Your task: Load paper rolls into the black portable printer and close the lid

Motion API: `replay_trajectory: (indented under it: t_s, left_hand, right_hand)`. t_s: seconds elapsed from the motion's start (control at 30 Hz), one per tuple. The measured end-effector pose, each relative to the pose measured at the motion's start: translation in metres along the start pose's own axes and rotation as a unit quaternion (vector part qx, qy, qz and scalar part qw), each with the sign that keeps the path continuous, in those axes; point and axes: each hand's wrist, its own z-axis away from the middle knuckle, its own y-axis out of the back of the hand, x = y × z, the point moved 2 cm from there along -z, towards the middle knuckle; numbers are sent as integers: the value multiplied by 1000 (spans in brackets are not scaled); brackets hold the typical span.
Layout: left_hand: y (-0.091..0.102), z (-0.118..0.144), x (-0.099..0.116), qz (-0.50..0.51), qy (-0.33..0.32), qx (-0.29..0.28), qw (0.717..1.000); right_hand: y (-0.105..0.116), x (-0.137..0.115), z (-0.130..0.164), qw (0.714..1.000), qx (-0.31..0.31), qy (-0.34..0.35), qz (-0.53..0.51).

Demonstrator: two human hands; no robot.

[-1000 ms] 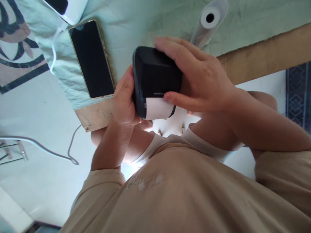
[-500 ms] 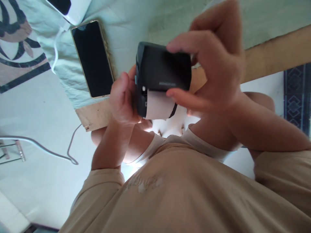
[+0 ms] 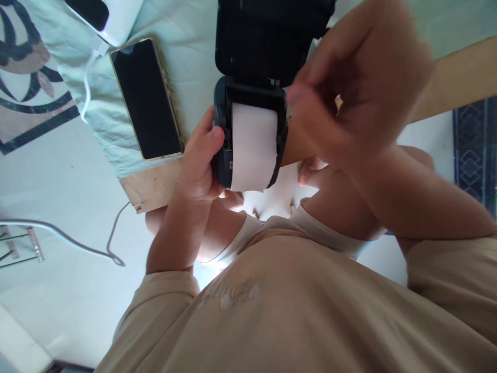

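A small black receipt printer is gripped along its left side by my left hand, thumb over the edge. Its dark lid stands swung up and away at the top. Inside the open bay sits a white paper roll, with its loose end at the lower edge. My right hand is at the printer's right side, close to the hinge. Motion smears its fingers; thumb and forefinger look near each other, and whether they touch the printer is unclear.
A dark-screened phone lies on the pale green cloth to the left. Above it are a white device and a white cable. A wooden table edge runs in front of me. A patterned dark mat is at right.
The printer's lid, closed down over the roll before, is now flipped open upward, showing the paper bay. My right hand has moved off the lid to the right. My left hand keeps its hold.
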Motion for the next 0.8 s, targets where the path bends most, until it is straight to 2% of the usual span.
replay_trajectory:
  t_s: [0.07, 0.17, 0.23, 0.4, 0.5, 0.57, 0.67, 0.73, 0.8]
  left_hand:
    - [3, 0, -2, -13, -12, -15, 1000]
    - [3, 0, -3, -27, -20, -61, 998]
    - [2, 0, -1, -26, -18, -79, 996]
    - [1, 1, 0, -32, 0, -75, 997]
    - [2, 1, 0, -23, -13, -55, 998]
    - [2, 2, 1, -12, -20, -38, 999]
    - [1, 2, 3, -20, 19, -26, 999]
    - [2, 2, 4, -33, 51, -11, 998]
    - [2, 1, 5, -40, 68, 1, 997]
  right_hand:
    - [-2, -6, 1, 995, -19, 39, 93]
    - [-7, -9, -3, 981, -123, 1, 152]
    - [-8, -10, -4, 970, -156, -24, 183]
    - [-10, -15, -5, 961, -163, -35, 223]
    - [-10, -18, -7, 958, -163, -30, 234]
    - [-6, -19, -7, 969, -154, -19, 192]
    - [7, -16, -5, 991, -134, -2, -6]
    - [19, -10, -4, 976, -130, 7, -175]
    - [33, 3, -7, 968, -81, 2, -239]
